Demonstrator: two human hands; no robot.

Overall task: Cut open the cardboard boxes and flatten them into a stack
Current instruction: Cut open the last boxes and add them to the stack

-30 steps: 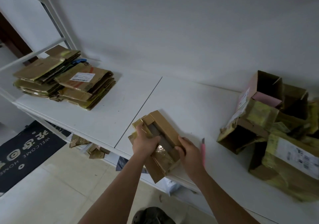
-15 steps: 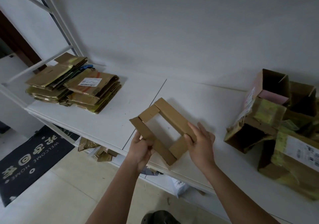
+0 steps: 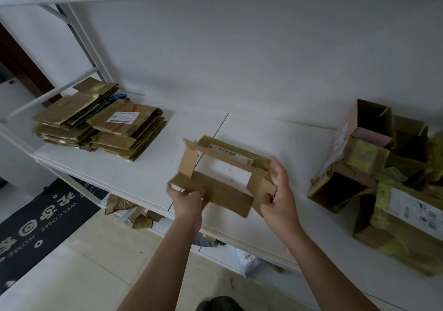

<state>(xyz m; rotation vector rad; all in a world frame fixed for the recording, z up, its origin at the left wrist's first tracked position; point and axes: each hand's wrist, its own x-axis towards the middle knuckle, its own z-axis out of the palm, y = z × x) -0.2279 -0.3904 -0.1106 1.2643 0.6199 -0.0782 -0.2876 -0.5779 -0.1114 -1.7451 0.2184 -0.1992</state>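
Both forearms are bare from the lower edge of the frame up to the wrists, with no sleeves showing. The left hand (image 3: 185,200) and right hand (image 3: 279,196) are bare too. At bottom centre sits a dark rounded shoe (image 3: 219,304).

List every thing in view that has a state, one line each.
Small brown cardboard box: cut open into a hollow sleeve, held above the white shelf, not flat.
Left hand: grips its near-left corner.
Right hand: grips its right end.
Brown flattened cardboard stack: flat, piled at left.
Pile of taped brown boxes: unflattened, several gaping open.
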